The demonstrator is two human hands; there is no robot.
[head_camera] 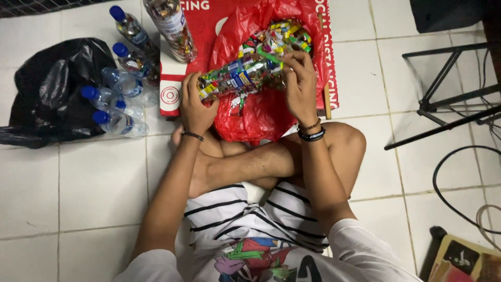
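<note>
A person seated cross-legged on the tiled floor (94, 183) grips a wrapper-stuffed plastic bottle (237, 77) over a red plastic bag (261, 112). The left hand (195, 104) clasps its base; the right hand (298, 83) closes around its neck end.

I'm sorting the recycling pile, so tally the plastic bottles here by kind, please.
Blue-capped bottles lying by the black bag: 5
Bottles stuffed with coloured wrappers: 2, one standing, one held between left hand and right hand
Total: 7
</note>
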